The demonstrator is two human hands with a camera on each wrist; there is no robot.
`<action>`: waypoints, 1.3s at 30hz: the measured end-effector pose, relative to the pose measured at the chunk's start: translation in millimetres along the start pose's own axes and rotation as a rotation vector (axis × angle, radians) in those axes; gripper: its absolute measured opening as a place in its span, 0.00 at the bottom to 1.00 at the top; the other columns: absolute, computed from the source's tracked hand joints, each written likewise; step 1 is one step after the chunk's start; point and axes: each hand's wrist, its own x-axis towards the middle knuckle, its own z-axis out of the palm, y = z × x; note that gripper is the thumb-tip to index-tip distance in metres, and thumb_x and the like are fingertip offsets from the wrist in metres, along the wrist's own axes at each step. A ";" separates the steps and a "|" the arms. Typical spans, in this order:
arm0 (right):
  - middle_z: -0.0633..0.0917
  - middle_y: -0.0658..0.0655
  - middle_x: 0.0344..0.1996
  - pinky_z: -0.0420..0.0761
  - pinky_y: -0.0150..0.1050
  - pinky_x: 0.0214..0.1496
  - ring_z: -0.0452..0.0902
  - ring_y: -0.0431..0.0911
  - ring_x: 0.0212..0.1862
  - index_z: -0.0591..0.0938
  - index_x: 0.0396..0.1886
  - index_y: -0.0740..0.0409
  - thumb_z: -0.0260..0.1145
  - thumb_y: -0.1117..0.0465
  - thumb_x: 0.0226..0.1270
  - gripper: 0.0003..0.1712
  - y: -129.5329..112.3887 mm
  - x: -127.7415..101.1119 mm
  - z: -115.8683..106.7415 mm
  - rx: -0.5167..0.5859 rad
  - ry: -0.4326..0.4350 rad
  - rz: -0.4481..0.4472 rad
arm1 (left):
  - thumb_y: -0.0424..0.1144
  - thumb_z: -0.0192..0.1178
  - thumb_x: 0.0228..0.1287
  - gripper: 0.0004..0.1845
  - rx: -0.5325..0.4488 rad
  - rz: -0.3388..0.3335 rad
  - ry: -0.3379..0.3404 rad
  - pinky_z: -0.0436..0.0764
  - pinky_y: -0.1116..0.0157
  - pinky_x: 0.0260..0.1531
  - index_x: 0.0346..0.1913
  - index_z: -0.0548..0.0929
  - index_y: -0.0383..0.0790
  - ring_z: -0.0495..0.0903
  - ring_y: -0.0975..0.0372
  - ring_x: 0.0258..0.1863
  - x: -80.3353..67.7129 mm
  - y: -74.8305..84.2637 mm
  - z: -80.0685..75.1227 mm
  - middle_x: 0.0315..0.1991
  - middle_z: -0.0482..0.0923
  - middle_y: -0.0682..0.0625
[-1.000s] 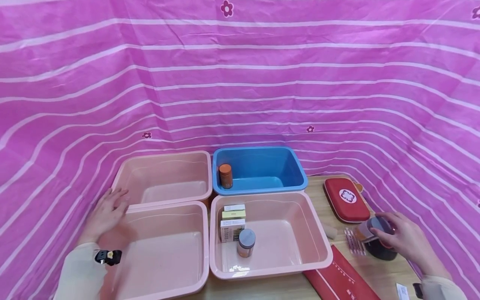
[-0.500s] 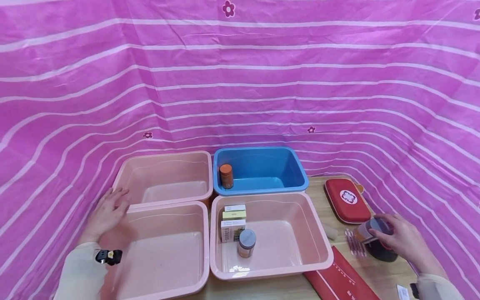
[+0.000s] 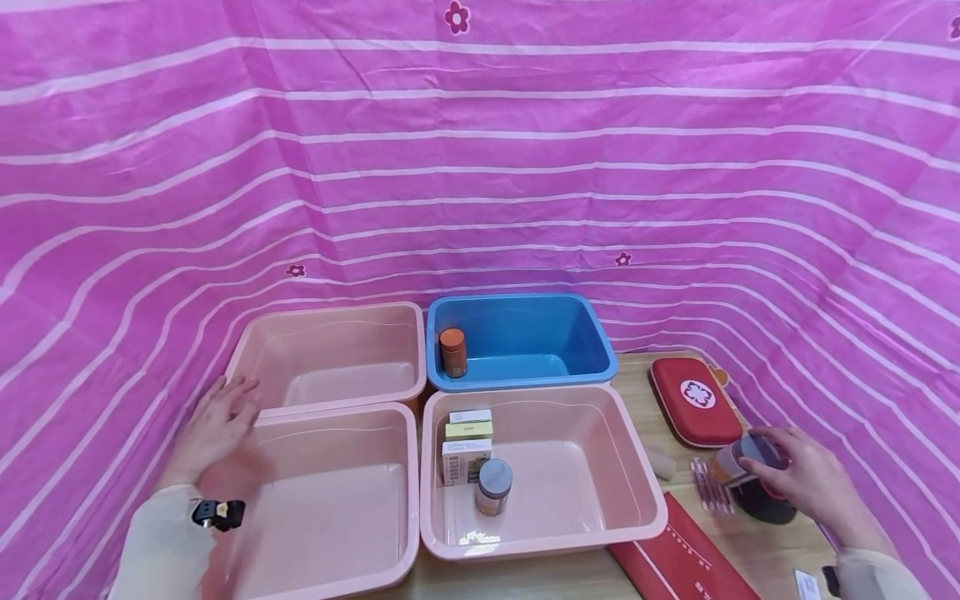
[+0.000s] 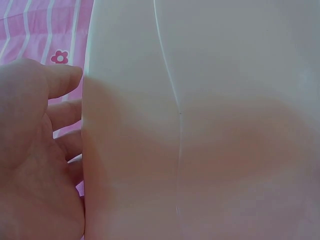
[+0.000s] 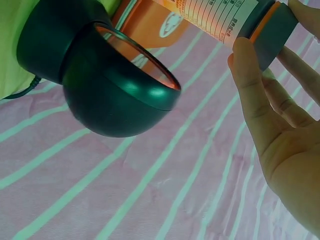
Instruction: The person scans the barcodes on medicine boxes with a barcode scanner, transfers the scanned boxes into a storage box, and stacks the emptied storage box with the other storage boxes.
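Note:
At the right of the table my right hand [image 3: 813,479] grips a bottle [image 3: 731,467] by its grey cap, thumb and fingers round it. In the right wrist view the bottle [image 5: 215,17] shows a printed label below its dark grey cap. Close by it stands a black rounded device [image 5: 120,85] with a shiny rim and a cable. My left hand [image 3: 216,425] lies along the outer edge of the two pink bins at the left. In the left wrist view, that hand's fingers [image 4: 65,82] meet the edge of a bin wall [image 4: 130,150], with their tips partly hidden.
A blue bin [image 3: 517,385] holds an orange-capped bottle [image 3: 453,354]. The front pink bin [image 3: 645,492] contains several small boxes [image 3: 467,460] and a grey-capped bottle [image 3: 493,487]. On the right lie a red zip case [image 3: 693,400], swabs [image 3: 711,485], a beige roll [image 3: 660,462] and a red packet [image 3: 686,546].
Almost nothing moves. The head view shifts very slightly, while the right hand keeps its grip on the bottle beside the black device and the left hand stays at the bins.

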 end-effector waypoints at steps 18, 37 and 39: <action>0.86 0.58 0.41 0.85 0.43 0.38 0.84 0.51 0.40 0.84 0.55 0.60 0.82 0.61 0.53 0.29 -116.9 134.4 -51.4 0.105 0.078 -0.394 | 0.49 0.43 0.83 0.31 0.038 0.002 -0.014 0.46 0.27 0.73 0.69 0.68 0.22 0.41 0.31 0.79 -1.2 -1.7 0.0 0.74 0.55 0.21; 0.85 0.57 0.49 0.89 0.46 0.54 0.82 0.51 0.52 0.81 0.59 0.57 0.76 0.61 0.64 0.24 -296.9 276.9 78.6 0.136 -0.508 -0.471 | 0.44 0.47 0.80 0.27 0.045 0.027 0.007 0.51 0.29 0.73 0.67 0.71 0.21 0.46 0.29 0.77 0.1 -0.8 -0.2 0.73 0.57 0.19; 0.85 0.57 0.48 0.89 0.45 0.54 0.82 0.51 0.51 0.81 0.58 0.58 0.76 0.62 0.64 0.24 -304.5 282.7 92.1 0.104 -0.542 -0.457 | 0.43 0.47 0.80 0.27 0.040 0.027 0.010 0.51 0.29 0.73 0.67 0.71 0.21 0.46 0.29 0.77 -0.2 0.1 0.0 0.73 0.57 0.19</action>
